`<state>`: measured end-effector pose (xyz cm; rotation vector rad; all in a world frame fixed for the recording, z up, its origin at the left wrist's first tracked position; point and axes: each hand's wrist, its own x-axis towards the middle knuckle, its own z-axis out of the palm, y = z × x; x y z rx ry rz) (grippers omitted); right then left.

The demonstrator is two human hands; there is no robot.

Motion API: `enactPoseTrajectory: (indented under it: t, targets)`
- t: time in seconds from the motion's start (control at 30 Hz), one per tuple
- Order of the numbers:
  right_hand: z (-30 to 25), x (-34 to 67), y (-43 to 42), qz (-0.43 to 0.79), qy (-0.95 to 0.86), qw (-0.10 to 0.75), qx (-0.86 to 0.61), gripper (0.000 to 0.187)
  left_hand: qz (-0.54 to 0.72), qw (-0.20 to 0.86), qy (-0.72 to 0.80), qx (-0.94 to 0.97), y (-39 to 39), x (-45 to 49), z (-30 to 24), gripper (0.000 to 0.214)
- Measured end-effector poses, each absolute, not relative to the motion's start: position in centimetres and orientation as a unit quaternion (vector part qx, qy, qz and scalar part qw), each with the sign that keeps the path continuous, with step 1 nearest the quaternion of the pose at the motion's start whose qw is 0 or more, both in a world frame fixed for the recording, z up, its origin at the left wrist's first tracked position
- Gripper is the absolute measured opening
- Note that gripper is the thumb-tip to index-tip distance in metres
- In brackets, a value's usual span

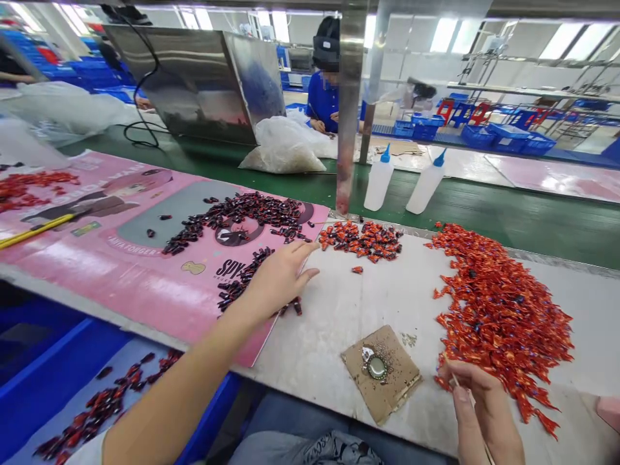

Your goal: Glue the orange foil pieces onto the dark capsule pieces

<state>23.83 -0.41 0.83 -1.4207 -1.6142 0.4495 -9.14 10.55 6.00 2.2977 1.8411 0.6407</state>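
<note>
Black-and-red pieces (239, 284) lie on the pink sheet (169, 303) beside my left hand (281, 274), its fingers loosely spread (from here, I cannot tell whether they touch any); my right hand (484, 403) pinches a thin stick (454, 380) near the heaped red pieces (504, 303).

Honestly can't see the middle of that thin stick (454, 380) behind the right hand's (487, 410) fingers, and some pink thing (609, 411) right of it gets cut off at the edge of view.

Head-worn view, facing forward and down, near bench (407, 297)
</note>
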Motion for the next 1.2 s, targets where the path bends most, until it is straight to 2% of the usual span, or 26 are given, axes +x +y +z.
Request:
enactPoseTrajectory:
  t: [0.1, 0.2, 0.3, 0.4, 0.5, 0.6, 0.7, 0.8, 0.9, 1.07, 1.2]
  targets:
    - [0.9, 23.5, 0.4, 0.238, -0.716, 0.421, -0.503, 0.014, 0.211, 0.005, 0.543, 0.813, 7.3, -11.7, 5.7, 0.02]
    - [1.3, 22.2, 1.2, 0.299, -0.743, 0.401, -0.444, 0.017, 0.175, -0.037, 0.482, 0.857, 5.2, -12.4, 3.7, 0.028]
    - [1.8, 20.7, 1.7, 0.296, -0.773, 0.365, -0.427, 0.021, 0.172, -0.04, 0.457, 0.872, 4.7, -12.4, 1.4, 0.038]
    - [2.3, 19.7, 1.6, 0.272, -0.793, 0.328, -0.435, 0.026, 0.202, -0.04, 0.43, 0.879, 4.8, -12.5, 0.1, 0.038]
    - [2.8, 19.2, 1.3, 0.256, -0.795, 0.325, -0.444, 0.025, 0.286, -0.034, 0.412, 0.864, 4.6, -12.0, 0.0, 0.036]
    - [2.9, 19.0, 1.1, 0.253, -0.794, 0.325, -0.447, 0.024, 0.447, 0.062, 0.433, 0.781, 3.4, -9.9, 0.2, 0.031]
    - [3.0, 18.8, 1.3, 0.249, -0.793, 0.322, -0.453, 0.025, 0.584, 0.237, 0.461, 0.625, 1.7, -6.7, 0.2, 0.019]
    - [3.1, 18.7, 1.9, 0.245, -0.808, 0.309, -0.438, 0.026, 0.635, 0.451, 0.432, 0.455, 0.6, -3.9, 0.0, 0.013]
    - [3.4, 18.6, 2.4, 0.248, -0.831, 0.289, -0.405, 0.026, 0.62, 0.595, 0.386, 0.335, 0.4, -2.1, -0.1, 0.017]
    - [3.7, 18.5, 2.2, 0.195, -0.837, 0.309, -0.407, 0.028, 0.597, 0.672, 0.35, 0.263, 0.1, -1.0, 0.0, 0.019]
    - [3.7, 18.3, 1.7, 0.294, -0.787, 0.322, -0.435, 0.03, 0.581, 0.695, 0.352, 0.235, -0.1, -0.8, 0.2, 0.02]
